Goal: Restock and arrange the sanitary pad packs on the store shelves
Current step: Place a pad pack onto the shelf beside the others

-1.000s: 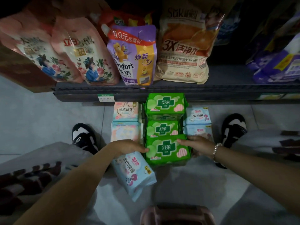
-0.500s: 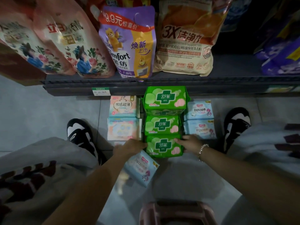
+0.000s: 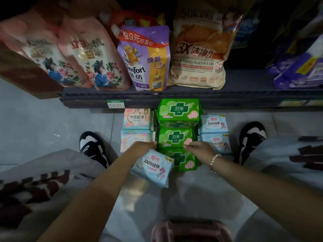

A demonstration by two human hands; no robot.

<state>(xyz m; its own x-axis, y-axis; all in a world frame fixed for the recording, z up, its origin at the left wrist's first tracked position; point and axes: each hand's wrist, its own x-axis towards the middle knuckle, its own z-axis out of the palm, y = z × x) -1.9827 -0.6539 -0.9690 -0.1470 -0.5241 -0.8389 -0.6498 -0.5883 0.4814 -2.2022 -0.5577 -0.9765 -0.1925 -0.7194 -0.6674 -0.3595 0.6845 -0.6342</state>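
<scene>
The green packs sit in a row on the floor that runs straight away from the person, from near the knees up to the front edge of the shelf (image 3: 174,100). The left hand (image 3: 141,148) and right hand (image 3: 201,150) are apart, one on each side of the middle green pack (image 3: 175,137), fingertips touching its near corners. A blue pack (image 3: 153,167) lies just under the left hand; in the dim light I cannot tell if that hand holds it.

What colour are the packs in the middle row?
Green packs, with a dark green cross; the head view shows them.
</scene>
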